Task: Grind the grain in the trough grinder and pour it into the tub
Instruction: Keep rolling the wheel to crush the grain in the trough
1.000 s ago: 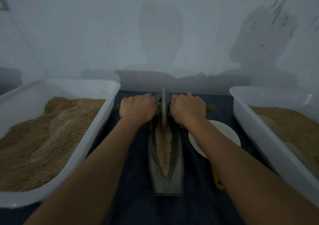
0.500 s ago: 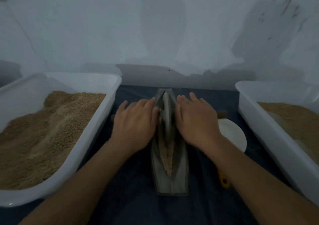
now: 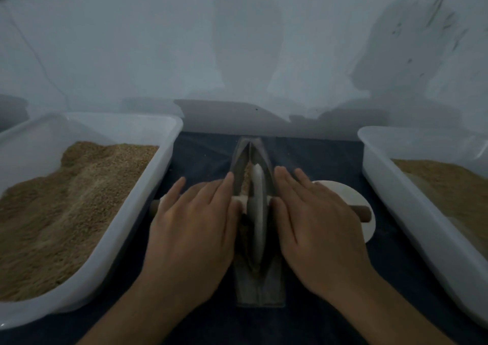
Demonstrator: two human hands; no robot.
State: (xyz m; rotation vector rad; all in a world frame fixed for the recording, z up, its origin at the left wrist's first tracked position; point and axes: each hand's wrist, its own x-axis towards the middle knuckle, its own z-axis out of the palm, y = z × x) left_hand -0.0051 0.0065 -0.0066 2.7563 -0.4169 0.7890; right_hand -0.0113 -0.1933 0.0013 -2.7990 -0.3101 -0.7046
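Lay mid-cloth, pointing toward the wall: long grey metal trough grinder (image 3: 257,286) holding tan grain (image 3: 246,179) | Stood upright in it: pale disc wheel (image 3: 256,212) on wooden axle (image 3: 362,212) | Pressed flat on axle, fingers straight and slightly apart: left hand (image 3: 192,228), right hand (image 3: 319,228) | Flanked at cloth edges: white plastic tub of grain at left (image 3: 148,186), second white tub at right (image 3: 390,186) | Sat under right axle end: white round dish (image 3: 343,191) on dark blue cloth (image 3: 206,154)

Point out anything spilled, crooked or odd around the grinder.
Nothing stands out. The grain sits inside the trough, the wheel stands upright in it, and both tubs hold their contents.
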